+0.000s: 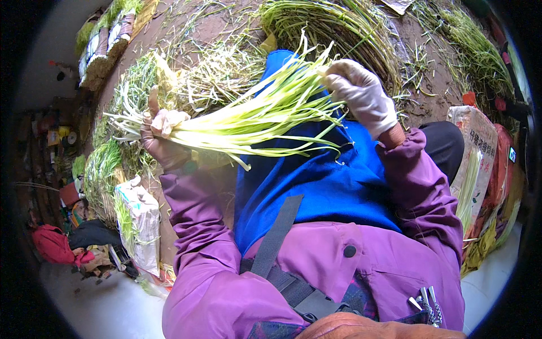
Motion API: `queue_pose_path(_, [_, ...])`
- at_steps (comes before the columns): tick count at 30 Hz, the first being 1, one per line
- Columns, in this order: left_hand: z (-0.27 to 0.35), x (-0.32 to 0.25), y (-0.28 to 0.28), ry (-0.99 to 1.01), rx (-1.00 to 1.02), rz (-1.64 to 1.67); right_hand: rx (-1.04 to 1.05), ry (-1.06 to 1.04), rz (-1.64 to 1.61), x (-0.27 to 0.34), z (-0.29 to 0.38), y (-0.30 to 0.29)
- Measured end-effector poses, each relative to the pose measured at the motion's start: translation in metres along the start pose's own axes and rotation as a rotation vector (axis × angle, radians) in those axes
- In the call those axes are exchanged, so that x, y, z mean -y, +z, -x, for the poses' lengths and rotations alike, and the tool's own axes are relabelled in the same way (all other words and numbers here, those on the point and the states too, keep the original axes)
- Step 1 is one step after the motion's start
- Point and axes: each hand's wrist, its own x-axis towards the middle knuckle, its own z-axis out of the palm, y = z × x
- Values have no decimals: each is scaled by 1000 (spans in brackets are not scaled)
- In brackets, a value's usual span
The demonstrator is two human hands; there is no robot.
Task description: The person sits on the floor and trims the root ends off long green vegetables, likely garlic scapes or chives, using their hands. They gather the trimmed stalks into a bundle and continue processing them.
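My left hand (163,142) is closed around a bunch of yellow-green chives (250,123), near its pale stem ends. A whitish covering shows on some of its fingers. The stems stick out to the left, and the long leaves fan to the right above a blue apron (313,169) over my lap. At the upper leaf tips, my right hand (360,95) in a soiled white glove has its fingers curled together, seemingly pinching some tips. One short stem end hangs below the bunch. The leaves hide part of the apron.
Loose leaf litter (220,78) covers ground beyond the bunch. A large heap of long-stemmed greens (338,29) lies ahead. Tied bundles (106,46) stand at upper left. A white sack-covered block (142,220) sits left; a printed sack (472,144) with pale stalks stands right.
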Motion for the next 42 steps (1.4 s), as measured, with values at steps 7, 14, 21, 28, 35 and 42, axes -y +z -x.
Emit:
queue_pose_path(7, [1, 2, 6, -32, 37, -73, 267, -243, 921, 2, 12, 9])
queue_pose_path(14, [-1, 3, 5, -89, 70, -181, 825, 565, 556, 27, 37, -18])
queue_pose_path(21, [-3, 8, 9, -106, 70, -71, 48, 141, 356, 29, 2, -50])
queue_pose_path(28, [-4, 10, 14, -66, 35, -186, 192, -312, 879, -11, -16, -3])
queue_pose_path(35, [-4, 5, 11, -93, 58, -151, 141, 4, 445, -22, -14, -2])
queue_pose_path(42, [-6, 7, 15, -110, 72, -107, 86, -97, 653, -23, -7, -7])
